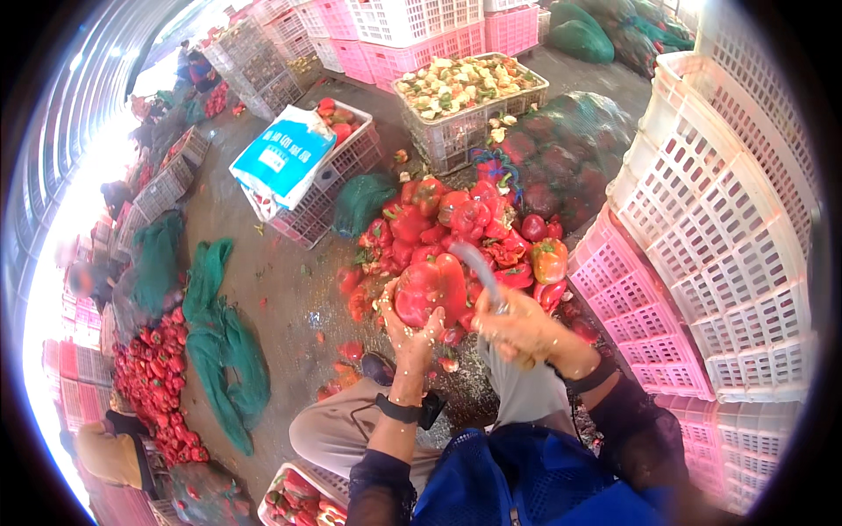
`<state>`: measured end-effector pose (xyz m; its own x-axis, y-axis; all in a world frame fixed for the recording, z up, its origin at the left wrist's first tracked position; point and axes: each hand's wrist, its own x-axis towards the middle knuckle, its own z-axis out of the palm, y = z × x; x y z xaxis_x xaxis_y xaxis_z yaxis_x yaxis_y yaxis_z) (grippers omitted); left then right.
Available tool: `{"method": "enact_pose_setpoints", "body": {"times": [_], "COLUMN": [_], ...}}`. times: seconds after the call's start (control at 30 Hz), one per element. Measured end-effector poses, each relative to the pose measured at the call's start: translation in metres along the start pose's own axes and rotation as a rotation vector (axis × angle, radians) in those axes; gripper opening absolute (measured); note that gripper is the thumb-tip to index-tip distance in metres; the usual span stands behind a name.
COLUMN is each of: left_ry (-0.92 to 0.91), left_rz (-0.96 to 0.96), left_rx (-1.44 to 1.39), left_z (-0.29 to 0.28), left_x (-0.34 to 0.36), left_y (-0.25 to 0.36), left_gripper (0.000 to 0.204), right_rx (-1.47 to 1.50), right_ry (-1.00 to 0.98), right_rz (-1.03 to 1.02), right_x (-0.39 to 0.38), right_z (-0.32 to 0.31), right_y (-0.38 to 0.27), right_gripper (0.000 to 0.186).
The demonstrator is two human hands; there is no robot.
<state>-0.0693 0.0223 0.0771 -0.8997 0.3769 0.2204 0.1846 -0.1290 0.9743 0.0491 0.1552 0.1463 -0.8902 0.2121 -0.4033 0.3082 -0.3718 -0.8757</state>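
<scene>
My left hand (408, 333) grips a large red bell pepper (423, 289) from the left and below, with pale seeds stuck on the fingers. My right hand (517, 326) is closed on the handle of a curved metal blade (474, 263), which is raised just right of that pepper. Behind both hands lies a pile of red peppers (460, 210), some broken, with an orange-red one (548, 261) at its right. Seeds and scraps are scattered on the floor around my feet. A white crate of pepper pieces (294, 495) stands low by my left leg.
Stacked pink and white crates (702, 228) wall the right side. Ahead stand a crate of pale cores (469, 131) and a crate topped by a blue bag (281, 153). A green net (224, 333) lies left. Netted sacks (579, 149) sit behind the pile. Other people (110, 451) are at the far left.
</scene>
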Motion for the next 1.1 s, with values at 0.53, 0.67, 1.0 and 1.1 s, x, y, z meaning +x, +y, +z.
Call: {"method": "enact_pose_setpoints", "body": {"times": [0.53, 0.67, 1.0, 1.1], "left_ry": [0.292, 0.125, -0.094, -0.118], "left_rz": [-0.345, -0.381, -0.514, -0.555], "left_rx": [-0.708, -0.602, -0.311, -0.544], "left_z": [-0.050, -0.035, -0.037, -0.039], "left_x": [-0.045, -0.057, -0.072, -0.071], "left_y": [-0.031, -0.020, -0.017, -0.019], "left_gripper": [0.046, 0.061, 0.062, 0.060], "right_rx": [-0.560, -0.323, -0.316, -0.126], "right_ry": [0.311, 0.173, 0.119, 0.068], "right_rz": [-0.359, -0.458, -0.320, -0.132], "right_x": [-0.018, 0.023, 0.037, 0.016], "right_z": [0.045, 0.040, 0.010, 0.020], "right_y": [0.095, 0.058, 0.076, 0.044], "right_gripper": [0.029, 0.052, 0.042, 0.035]}}
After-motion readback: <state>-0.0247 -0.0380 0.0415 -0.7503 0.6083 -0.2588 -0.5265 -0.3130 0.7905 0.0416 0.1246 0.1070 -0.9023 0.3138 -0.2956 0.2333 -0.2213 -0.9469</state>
